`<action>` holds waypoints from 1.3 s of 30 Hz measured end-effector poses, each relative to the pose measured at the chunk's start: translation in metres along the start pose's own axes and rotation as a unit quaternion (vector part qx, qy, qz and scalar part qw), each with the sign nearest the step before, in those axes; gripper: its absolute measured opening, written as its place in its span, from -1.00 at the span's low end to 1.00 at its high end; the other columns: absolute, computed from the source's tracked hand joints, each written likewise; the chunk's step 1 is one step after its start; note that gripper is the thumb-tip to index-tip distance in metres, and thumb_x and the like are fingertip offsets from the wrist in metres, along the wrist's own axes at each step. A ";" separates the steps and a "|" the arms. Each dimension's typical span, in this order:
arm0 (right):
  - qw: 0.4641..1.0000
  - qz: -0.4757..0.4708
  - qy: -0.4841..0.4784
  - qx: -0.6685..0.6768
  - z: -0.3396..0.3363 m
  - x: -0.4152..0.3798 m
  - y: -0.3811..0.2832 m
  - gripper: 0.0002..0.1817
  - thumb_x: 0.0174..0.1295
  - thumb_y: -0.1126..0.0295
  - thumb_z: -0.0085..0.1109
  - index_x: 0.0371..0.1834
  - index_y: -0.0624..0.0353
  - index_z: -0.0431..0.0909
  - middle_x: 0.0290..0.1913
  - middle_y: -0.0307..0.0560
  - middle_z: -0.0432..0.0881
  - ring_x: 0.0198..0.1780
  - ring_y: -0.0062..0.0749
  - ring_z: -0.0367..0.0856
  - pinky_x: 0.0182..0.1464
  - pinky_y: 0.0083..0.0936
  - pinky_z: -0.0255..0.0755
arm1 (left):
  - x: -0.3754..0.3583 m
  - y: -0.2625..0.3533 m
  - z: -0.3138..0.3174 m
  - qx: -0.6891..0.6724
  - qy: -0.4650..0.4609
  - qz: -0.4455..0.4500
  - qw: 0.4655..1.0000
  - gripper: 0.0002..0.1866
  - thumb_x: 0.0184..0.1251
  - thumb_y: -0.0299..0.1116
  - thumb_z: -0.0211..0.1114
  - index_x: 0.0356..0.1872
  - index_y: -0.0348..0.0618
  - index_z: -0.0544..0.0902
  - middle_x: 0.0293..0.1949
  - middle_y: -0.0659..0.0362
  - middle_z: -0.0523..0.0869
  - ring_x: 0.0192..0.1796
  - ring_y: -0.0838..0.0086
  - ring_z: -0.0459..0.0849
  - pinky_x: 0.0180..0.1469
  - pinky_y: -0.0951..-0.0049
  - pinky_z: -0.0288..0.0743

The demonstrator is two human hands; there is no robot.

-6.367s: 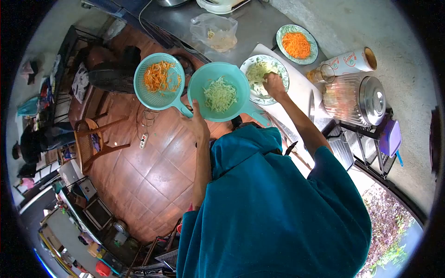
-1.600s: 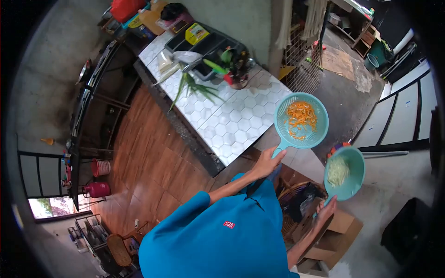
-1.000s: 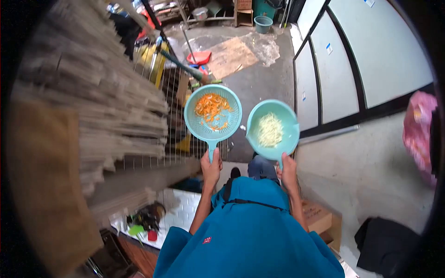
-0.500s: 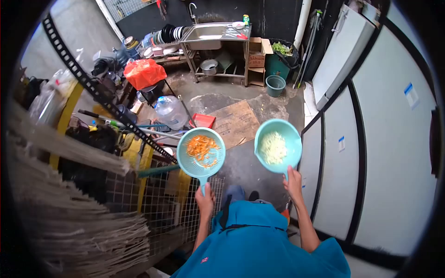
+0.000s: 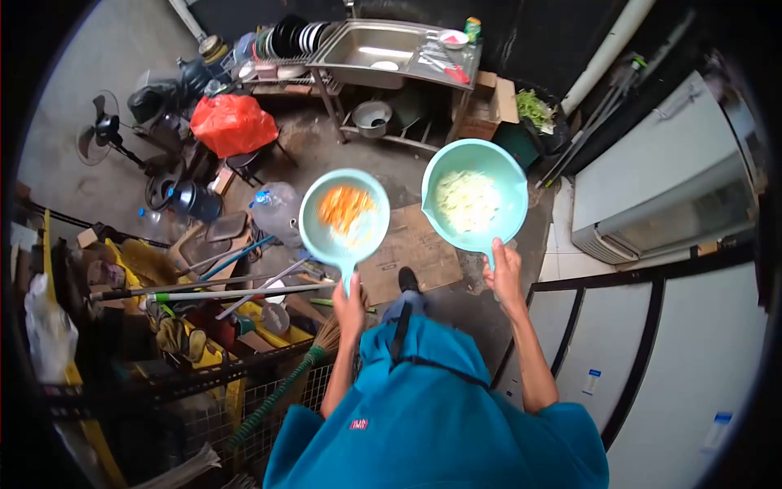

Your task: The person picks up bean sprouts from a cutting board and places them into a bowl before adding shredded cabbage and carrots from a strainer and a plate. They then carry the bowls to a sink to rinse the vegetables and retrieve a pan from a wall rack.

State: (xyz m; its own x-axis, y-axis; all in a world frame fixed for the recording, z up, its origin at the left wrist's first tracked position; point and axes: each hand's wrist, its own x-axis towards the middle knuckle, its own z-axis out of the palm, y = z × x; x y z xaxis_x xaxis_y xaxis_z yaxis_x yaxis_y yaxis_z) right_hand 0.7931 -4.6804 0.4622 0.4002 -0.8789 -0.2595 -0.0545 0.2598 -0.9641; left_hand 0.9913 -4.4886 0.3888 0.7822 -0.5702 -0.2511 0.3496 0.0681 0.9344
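Observation:
My left hand (image 5: pixel 350 306) grips the handle of a light turquoise colander (image 5: pixel 308 224), which holds orange shreds (image 5: pixel 344 205) that look like grated carrot. In my right hand (image 5: pixel 503 273) is the handle of a larger turquoise bowl (image 5: pixel 517 183) with a pouring lip. Pale shreds (image 5: pixel 468 200), like shredded cabbage, lie in its bottom. Both vessels are held out side by side in front of me, apart from each other, over the floor. A blue apron or shirt (image 5: pixel 456 416) covers my body below them.
Ahead stands a metal sink (image 5: pixel 371 59) with a dish rack (image 5: pixel 277 73) to its left. A red bag (image 5: pixel 234 126) sits on a stool. Flattened cardboard (image 5: pixel 415 253) lies on the floor. Poles and a broom (image 5: pixel 277 395) crowd the left; white panels (image 5: pixel 700 350) line the right.
I have stepped forward, and the sink and cardboard appear nearer. Both vessels sit higher in view, still held in the same hands with their shreds.

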 end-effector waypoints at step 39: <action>0.962 0.082 0.247 -0.084 0.138 0.727 0.007 -0.43 0.35 -0.10 -0.11 -0.44 0.27 0.50 -0.75 -0.19 0.39 -0.78 -0.55 0.35 -0.77 -0.59 0.26 | 0.748 0.157 0.170 0.077 -0.017 -0.072 0.994 -0.61 0.38 -0.13 0.16 -0.62 -0.03 0.33 -0.78 0.39 0.25 -0.78 0.72 0.16 -0.73 0.62 -0.03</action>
State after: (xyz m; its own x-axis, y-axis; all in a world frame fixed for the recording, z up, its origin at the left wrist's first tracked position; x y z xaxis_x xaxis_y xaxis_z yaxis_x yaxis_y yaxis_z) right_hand 1.2098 -5.2621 0.2751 -0.1068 -0.9252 -0.3641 -0.2437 0.3794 -0.8926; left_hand 1.5435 -5.0434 0.3910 0.7110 -0.5930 -0.3780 0.3709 -0.1405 0.9180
